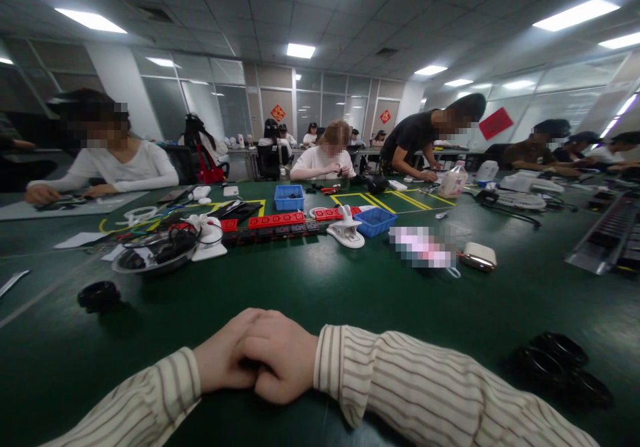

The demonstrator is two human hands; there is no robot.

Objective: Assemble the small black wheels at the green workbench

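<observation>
My left hand [219, 355] and my right hand [286, 353] rest together on the green table in front of me. The right one lies over the left, its fingers closed around it, so the left fingers are hidden. No object shows in either hand. To the left is a thick black ring-shaped part [99, 297]. Several similar black rings [575, 381] sit in a group at the right, beyond my striped sleeve.
Ahead stand a metal bowl of dark parts [155, 265], a white clip stand [346, 231], red blocks [277, 219] in a row and two blue bins [289, 199] [376, 221]. A gold-edged white case [479, 257] lies right. Other people work across the table.
</observation>
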